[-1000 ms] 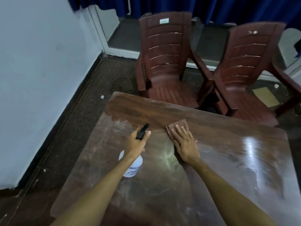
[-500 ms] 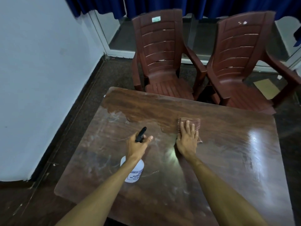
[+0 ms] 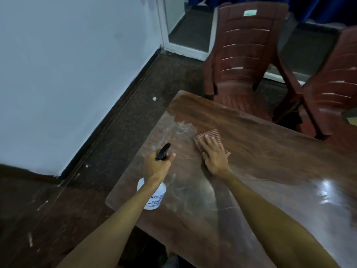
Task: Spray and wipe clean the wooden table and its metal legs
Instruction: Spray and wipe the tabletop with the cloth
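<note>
Near edge: both forearms reach in over the wooden tabletop (image 3: 270, 161). The near and left part of the surface carries a pale hazy film with swirl marks. A bright glare patch sits at the right.

Spray bottle (image 3: 154, 198): white, printed label, black nozzle pointing away. It is held near the left front corner; whether its base touches the surface cannot be told. Left hand (image 3: 156, 167) is curled round the bottle's neck, thumb beside the trigger head.

Right hand (image 3: 213, 153): fingers straight, palm down, pressing flat on a brown ribbed cloth (image 3: 210, 134). The cloth lies on the boundary between the hazy area and the darker wood.

Far strip of the tabletop: dark, grain visible, no film.

Beyond the far edge: two maroon plastic chairs, one (image 3: 245, 55) facing the table, the other (image 3: 332, 89) at the right, cut off by the frame.

Room: dark speckled floor (image 3: 135, 113) with a small white scrap (image 3: 154, 98). Pale wall (image 3: 67, 64) at left with dark skirting. White door frame (image 3: 164, 26) in the corner. Blue curtain (image 3: 318, 8) at the top right.
</note>
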### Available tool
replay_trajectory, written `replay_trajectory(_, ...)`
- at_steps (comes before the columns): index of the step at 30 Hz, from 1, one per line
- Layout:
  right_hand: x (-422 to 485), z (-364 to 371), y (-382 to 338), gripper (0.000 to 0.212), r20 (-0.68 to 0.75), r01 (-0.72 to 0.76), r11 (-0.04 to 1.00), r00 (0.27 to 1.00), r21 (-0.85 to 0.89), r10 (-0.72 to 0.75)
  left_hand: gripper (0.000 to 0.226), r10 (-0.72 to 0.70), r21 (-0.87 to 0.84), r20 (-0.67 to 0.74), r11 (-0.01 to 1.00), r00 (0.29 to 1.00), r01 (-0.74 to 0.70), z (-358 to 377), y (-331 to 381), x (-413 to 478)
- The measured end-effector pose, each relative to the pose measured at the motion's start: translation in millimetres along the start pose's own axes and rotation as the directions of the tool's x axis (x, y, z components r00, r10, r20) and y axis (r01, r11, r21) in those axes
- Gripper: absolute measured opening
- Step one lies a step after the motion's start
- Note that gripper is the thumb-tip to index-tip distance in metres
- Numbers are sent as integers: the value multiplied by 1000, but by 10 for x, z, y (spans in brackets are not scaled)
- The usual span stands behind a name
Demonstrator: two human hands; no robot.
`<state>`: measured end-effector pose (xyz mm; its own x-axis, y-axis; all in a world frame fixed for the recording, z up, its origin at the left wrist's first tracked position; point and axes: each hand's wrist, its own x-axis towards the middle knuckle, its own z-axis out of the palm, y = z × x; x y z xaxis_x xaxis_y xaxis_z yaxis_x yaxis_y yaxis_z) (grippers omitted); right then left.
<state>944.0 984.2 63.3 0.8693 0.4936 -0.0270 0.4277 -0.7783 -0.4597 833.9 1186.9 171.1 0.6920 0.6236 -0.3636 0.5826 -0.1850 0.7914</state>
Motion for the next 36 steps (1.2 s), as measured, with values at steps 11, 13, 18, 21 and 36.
replay_trajectory(11, 1340, 370, -934, 55, 33, -123, 992, 992, -40, 124, 25, -25, -1, -15, 1000, 1000, 25, -718, -413, 489)
replay_trajectory(13, 1302, 529, -1209, 58, 56, 18, 999, 998, -33, -16, 24, -10, -24, -22, 1000, 1000, 10, -776, -417, 521)
replay_trajectory(18, 1372, 538, -1157, 56, 128, 196, 980, 973, -23, -191, 22, 21, -51, -5, 998, 1000, -21, -828, -416, 594)
replay_trajectory(21, 1328, 529, -1260, 59, 88, 63, 998, 994, -18, -61, 21, 22, -61, -27, 998, 999, -24, -828, -422, 547)
replay_trajectory(36, -63, 355, -763, 57, 196, 356, 934, 919, -32, -343, 24, -132, -42, -224, 991, 966, 126, -656, -822, -800)
